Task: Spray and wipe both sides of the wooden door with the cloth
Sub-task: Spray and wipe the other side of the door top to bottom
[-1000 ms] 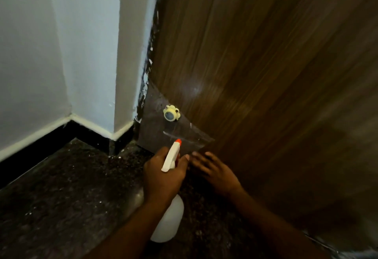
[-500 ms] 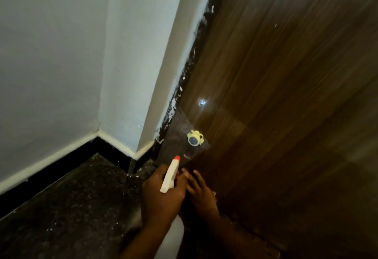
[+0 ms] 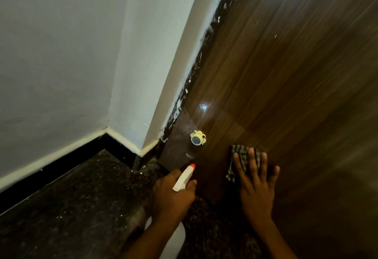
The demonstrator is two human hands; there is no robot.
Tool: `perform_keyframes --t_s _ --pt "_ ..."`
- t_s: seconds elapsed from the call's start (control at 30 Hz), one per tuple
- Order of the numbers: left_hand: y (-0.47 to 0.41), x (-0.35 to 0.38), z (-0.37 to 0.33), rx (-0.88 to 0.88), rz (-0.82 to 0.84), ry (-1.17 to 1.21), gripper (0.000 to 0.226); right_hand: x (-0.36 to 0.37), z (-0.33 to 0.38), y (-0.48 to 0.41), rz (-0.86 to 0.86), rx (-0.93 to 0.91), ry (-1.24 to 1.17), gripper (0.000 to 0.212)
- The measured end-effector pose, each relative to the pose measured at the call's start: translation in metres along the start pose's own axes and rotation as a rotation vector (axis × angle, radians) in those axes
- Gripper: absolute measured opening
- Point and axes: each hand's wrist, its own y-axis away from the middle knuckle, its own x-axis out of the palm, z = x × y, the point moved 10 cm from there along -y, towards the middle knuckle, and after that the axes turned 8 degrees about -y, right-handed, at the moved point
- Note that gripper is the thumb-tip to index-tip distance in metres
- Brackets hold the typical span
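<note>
Mostly glossy wooden door (image 3: 286,74), perhaps wet; checked cloth (image 3: 238,148) under flat right hand (image 3: 256,189); left grip (image 3: 173,197) round bottle (image 3: 182,179).

Cloth (image 3: 243,156) under flat right hand (image 3: 256,185), on door (image 3: 286,74)

Overall: dim, warm indoor light; the wall (image 3: 61,54) reads brightest, pale and even.
Glare: one sharp white hotspot (image 3: 204,106) low on the door (image 3: 286,74), with a soft sheen spreading right of it.
Shadows: the floor (image 3: 71,207) is murky, and the door's lower right corner sinks dark.
Blur: the door's right edge is smeared, and the spray bottle (image 3: 180,238) is soft.
Distortion: wide-angle bend, the wall corner leaning.
</note>
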Motion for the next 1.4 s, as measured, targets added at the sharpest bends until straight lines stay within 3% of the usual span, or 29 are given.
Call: perform_keyframes --t_s 0.13,0.3,0.47,0.6,0.67,0.83,1.0,1.13,1.27,1.4 --pt "-0.001 -0.005 -0.004 0.028 0.01 0.06 0.02 0.006 0.016 -0.01 -0.015 0.021 -0.027 0.073" --pt "-0.004 -0.015 -0.008 0.048 -0.023 0.047 0.021 0.004 0.042 -0.034 -0.018 -0.079 -0.054 0.067" --pt "-0.006 -0.024 -0.006 0.023 -0.095 0.101 0.02 -0.02 0.085 -0.107 -0.006 -0.477 0.027 0.065" --pt "-0.012 -0.028 -0.009 0.0 -0.112 0.082 0.023 -0.023 0.124 -0.153 0.132 -0.898 0.144 0.057" --pt "-0.014 -0.028 -0.011 -0.017 -0.117 0.065 0.025 -0.024 0.132 -0.164 0.161 -1.004 0.211 0.055" --pt "-0.02 -0.026 0.003 -0.141 -0.08 -0.06 0.033 -0.058 0.129 -0.198 -0.018 -0.691 0.157 0.065" --pt "-0.025 -0.028 0.018 -0.208 -0.121 0.093 0.021 -0.052 0.138 -0.197 -0.033 -0.609 0.097 0.067" --pt "-0.026 -0.031 0.021 -0.163 -0.138 0.104 0.022 -0.008 0.18 -0.179 0.148 -0.663 0.184 0.066" --pt "-0.026 -0.042 0.021 -0.132 -0.189 0.126 0.022 0.005 0.193 -0.165 0.215 -0.62 0.326 0.074" --pt "-0.025 -0.054 0.015 -0.124 -0.215 0.132 0.022 0.005 0.197 -0.153 0.369 -0.745 0.359 0.085"
